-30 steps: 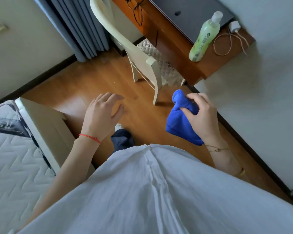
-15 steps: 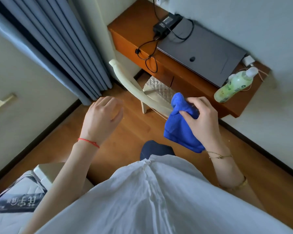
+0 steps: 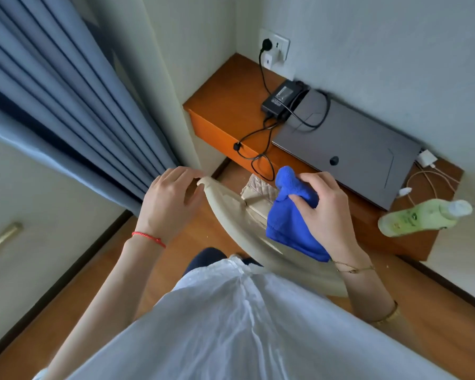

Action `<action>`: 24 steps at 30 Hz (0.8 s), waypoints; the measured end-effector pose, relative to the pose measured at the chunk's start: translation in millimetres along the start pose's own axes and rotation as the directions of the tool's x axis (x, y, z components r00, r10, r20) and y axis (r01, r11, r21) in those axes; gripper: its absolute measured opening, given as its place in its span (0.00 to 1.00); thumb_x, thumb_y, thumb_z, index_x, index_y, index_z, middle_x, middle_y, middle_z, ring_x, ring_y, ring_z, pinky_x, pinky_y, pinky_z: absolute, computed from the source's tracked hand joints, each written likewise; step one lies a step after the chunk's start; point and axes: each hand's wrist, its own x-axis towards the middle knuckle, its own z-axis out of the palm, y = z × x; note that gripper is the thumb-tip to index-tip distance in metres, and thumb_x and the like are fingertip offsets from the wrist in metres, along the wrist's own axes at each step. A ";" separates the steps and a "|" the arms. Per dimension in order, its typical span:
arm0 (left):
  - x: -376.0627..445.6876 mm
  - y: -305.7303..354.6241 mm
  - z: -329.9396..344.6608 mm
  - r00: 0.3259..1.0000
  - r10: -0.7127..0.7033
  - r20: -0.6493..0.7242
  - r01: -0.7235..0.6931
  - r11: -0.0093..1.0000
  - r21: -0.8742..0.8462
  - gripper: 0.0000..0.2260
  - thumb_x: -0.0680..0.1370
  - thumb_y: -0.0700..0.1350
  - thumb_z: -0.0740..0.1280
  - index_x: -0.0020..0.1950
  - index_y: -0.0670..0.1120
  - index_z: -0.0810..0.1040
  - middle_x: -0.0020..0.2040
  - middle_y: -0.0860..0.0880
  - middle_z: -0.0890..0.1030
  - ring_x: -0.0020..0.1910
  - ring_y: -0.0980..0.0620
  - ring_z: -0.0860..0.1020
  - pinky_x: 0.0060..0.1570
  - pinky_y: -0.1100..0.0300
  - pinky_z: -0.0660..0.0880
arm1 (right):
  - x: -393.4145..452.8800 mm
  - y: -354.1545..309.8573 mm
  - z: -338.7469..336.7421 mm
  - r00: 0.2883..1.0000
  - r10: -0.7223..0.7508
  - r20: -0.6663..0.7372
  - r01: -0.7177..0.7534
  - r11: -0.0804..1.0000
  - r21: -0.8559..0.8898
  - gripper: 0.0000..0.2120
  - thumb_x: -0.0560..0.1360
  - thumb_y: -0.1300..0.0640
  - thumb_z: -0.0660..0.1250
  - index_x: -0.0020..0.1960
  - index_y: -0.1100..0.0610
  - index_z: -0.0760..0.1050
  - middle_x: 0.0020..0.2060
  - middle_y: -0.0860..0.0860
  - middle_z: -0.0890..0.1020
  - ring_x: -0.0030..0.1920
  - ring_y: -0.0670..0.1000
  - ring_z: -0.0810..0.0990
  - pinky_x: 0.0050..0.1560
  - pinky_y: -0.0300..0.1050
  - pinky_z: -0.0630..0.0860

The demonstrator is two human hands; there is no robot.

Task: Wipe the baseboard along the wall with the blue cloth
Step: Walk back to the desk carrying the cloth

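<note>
Right now the right hand [image 3: 327, 212] has its fingers curled around the blue cloth [image 3: 288, 218], bunched up in the middle of the frame. The left hand [image 3: 167, 201] is loose and holds nothing, its fingertips by the chair [image 3: 231, 212] top. The dark baseboard [image 3: 450, 286] lies low at the lower right, running along the wall. It looks nearer the right hand, which must go down and right.

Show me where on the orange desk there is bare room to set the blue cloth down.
Bare wood lies at the left end of the orange wooden desk, between the corner wall and the black power brick. The right end is crowded: grey closed laptop, white charger cable, green lotion bottle.
</note>
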 end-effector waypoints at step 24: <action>243.7 -234.5 -24.5 0.905 0.374 0.204 -0.358 0.927 -0.109 0.08 0.79 0.41 0.68 0.55 0.41 0.82 0.51 0.43 0.83 0.50 0.44 0.82 0.52 0.49 0.81 | 204.9 -97.3 196.5 0.925 0.336 -0.180 -0.352 0.934 -0.061 0.15 0.76 0.61 0.69 0.62 0.58 0.75 0.55 0.50 0.76 0.53 0.47 0.74 0.53 0.38 0.68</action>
